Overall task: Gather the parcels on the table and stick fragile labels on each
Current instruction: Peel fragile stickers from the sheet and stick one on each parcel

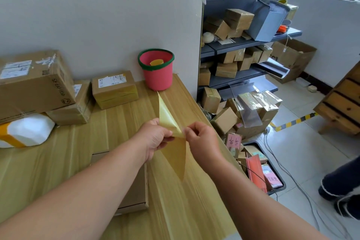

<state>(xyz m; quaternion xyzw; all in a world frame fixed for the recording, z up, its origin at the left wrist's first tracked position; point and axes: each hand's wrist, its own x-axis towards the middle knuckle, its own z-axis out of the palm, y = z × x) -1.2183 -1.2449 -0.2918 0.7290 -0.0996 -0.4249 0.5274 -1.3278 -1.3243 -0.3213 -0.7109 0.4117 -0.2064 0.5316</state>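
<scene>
Both hands meet over the wooden table point(185, 210). My left hand point(155, 140) and my right hand point(202, 138) pinch a yellow label sheet point(167, 115). Its upper layer stands up and a darker layer point(175, 156) hangs below, so the two are partly peeled apart. A flat cardboard parcel point(134, 191) lies under my left forearm. At the back left are a large cardboard box point(33, 84), a smaller box point(76, 107) under it, a taped box point(115, 88) and a white padded bag point(27, 130).
A pink bucket point(157, 70) with a green rim stands at the table's back right, a yellow sheet inside. A grey partition point(97, 25) backs the table. To the right are shelves point(243, 58) and a floor pile of boxes point(243, 115), a black crate point(280, 185), cables and someone's legs point(341, 187).
</scene>
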